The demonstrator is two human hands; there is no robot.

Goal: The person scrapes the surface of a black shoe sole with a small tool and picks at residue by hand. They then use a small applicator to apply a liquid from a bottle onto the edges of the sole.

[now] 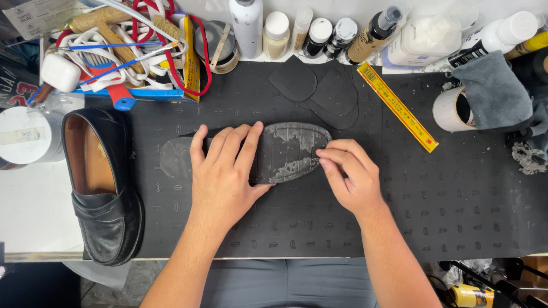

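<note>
Two bare hands work on an upturned shoe point(285, 151) lying sole-up near the middle of a black mat point(456, 199). Left hand point(225, 174) lies flat w/ fingers spread over the shoe's mid part, pressing it down and hiding the waist and part of the heel; only a rounded heel end shows to the left of the wrist. Right hand point(348, 174) is pinched narrow at the edge of the grey, patchy front sole; thumb and forefinger meet on something thin, too small to make out, maybe a flap of sole or a small tool, can't tell.

A second black loafer point(103, 188) stands upright at the mat's left edge, well apart. Dark cut sole pieces point(319, 88) overlap just beyond the shoe. A yellow ruler point(397, 105) lies diagonal to the right. Bottles point(319, 34) line the far edge, tops cut off by the frame. A grey cloth point(494, 91) covers part of a tape roll point(448, 108).
</note>
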